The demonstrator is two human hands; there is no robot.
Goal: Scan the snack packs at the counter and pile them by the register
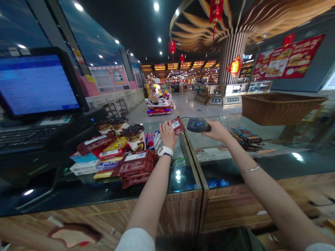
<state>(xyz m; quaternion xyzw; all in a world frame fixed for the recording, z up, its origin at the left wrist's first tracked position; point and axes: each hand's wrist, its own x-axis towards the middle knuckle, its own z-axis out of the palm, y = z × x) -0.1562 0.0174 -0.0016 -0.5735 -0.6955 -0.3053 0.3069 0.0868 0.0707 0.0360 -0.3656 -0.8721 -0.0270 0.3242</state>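
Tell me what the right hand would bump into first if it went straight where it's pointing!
Probably the brown packet at the left hand; the scanner in the right hand would touch it first. Depth is unclear, so it might miss.

One left hand [168, 135] and one right hand [216, 130]; one dark grey handheld scanner [195, 126]; three brown-and-cream lidded cups [135, 140]; one black-framed monitor [39, 83]; one brown wicker basket [277, 111]; one white wristwatch [165, 151]; one silver bangle [250, 169]. Several flat maroon packets [138, 164], too overlapped to count.
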